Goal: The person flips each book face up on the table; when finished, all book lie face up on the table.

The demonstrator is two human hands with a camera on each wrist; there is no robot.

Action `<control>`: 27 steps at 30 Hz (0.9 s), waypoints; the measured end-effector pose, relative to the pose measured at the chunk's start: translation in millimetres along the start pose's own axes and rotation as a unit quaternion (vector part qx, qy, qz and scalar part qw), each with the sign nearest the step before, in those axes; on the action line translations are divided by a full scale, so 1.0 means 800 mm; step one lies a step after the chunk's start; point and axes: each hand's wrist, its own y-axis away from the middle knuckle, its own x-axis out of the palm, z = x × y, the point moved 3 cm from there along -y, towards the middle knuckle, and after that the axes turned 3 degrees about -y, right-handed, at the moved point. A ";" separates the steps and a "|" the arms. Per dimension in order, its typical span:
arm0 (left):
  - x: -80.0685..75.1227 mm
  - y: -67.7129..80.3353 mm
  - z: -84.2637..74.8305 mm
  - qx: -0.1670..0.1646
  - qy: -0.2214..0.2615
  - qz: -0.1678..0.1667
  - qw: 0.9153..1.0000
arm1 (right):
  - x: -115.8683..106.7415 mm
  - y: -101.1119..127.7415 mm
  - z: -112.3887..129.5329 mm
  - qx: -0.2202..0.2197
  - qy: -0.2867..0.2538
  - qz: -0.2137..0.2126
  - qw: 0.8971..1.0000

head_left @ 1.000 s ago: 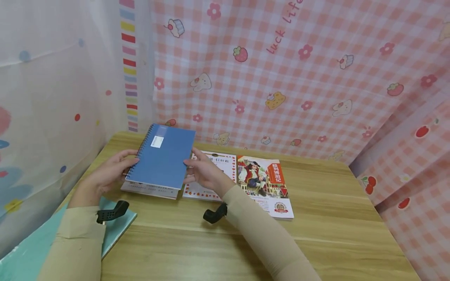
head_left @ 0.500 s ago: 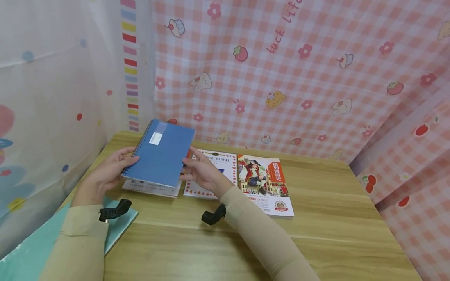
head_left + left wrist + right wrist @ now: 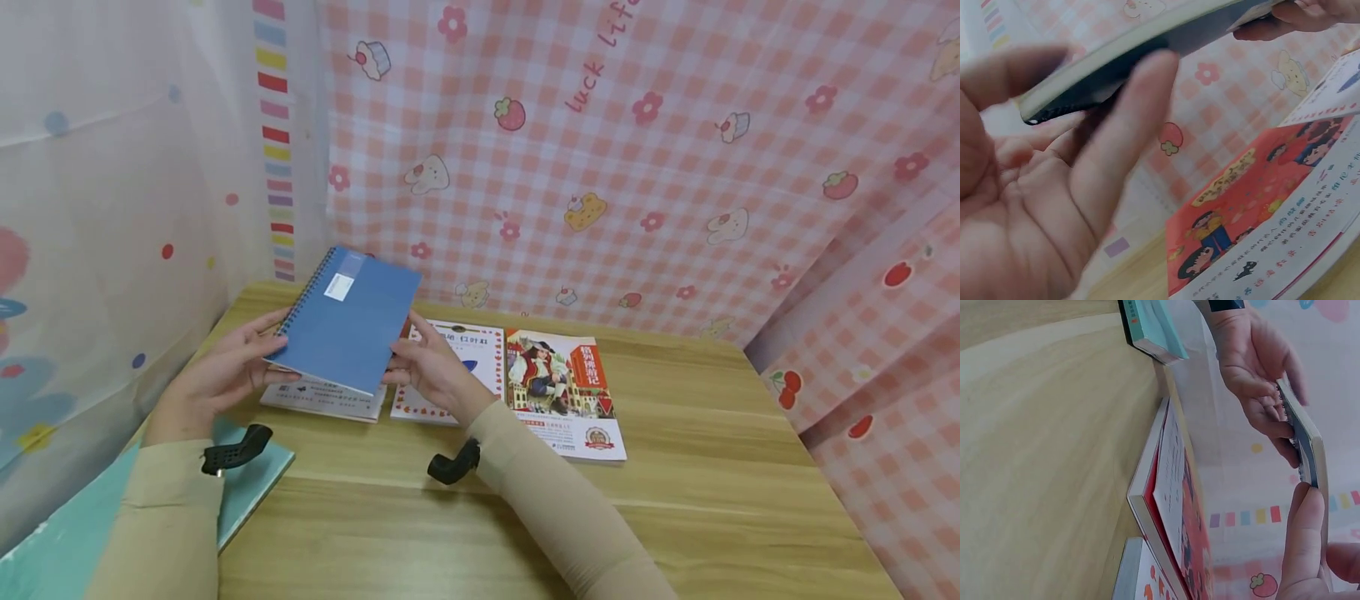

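Observation:
A blue spiral notebook (image 3: pixel 345 325) with a white label is held tilted in the air by both hands. My left hand (image 3: pixel 225 367) pinches its spiral-bound edge, thumb on one face and fingers on the other. On the opposite edge, my right hand (image 3: pixel 435 367) grips it between thumb and fingers. The right wrist view shows the notebook (image 3: pixel 1316 450) nearly edge-on, well above the table. Below it lies a paperback with a red and white cover (image 3: pixel 1229 206), whose upper part is hidden by the notebook in the head view.
Right of that paperback lie a white book with a patterned border (image 3: pixel 480 358) and a book with a hatted figure (image 3: pixel 555 375). A teal book (image 3: pixel 255 483) lies at the front left, partly under the left forearm. A checked curtain (image 3: pixel 637 150) hangs behind the wooden table (image 3: pixel 712 458).
Both hands have raised the blue notebook a little and tipped it, its lower edge shifting up and away. More of the paperback beneath shows. The other books stay put.

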 end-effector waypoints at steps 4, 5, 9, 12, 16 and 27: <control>0.002 -0.003 0.002 0.008 -0.019 -0.016 1.000 | -0.003 -0.001 0.003 -0.010 -0.008 -0.003 1.000; 0.002 -0.004 0.003 0.014 -0.018 -0.019 1.000 | -0.004 -0.001 0.003 -0.012 -0.008 -0.006 1.000; -0.005 -0.004 0.005 0.039 0.002 -0.046 0.998 | -0.006 -0.002 0.003 -0.008 -0.008 -0.011 1.000; -0.014 0.001 0.006 0.052 0.029 -0.077 0.995 | -0.006 -0.003 0.001 0.003 -0.005 0.002 1.000; -0.027 0.012 0.004 0.055 0.069 -0.113 0.990 | -0.006 -0.002 -0.002 0.012 -0.001 0.019 1.000; -0.065 0.055 -0.005 0.044 0.105 -0.281 0.953 | -0.025 0.004 0.003 0.017 -0.007 -0.007 1.000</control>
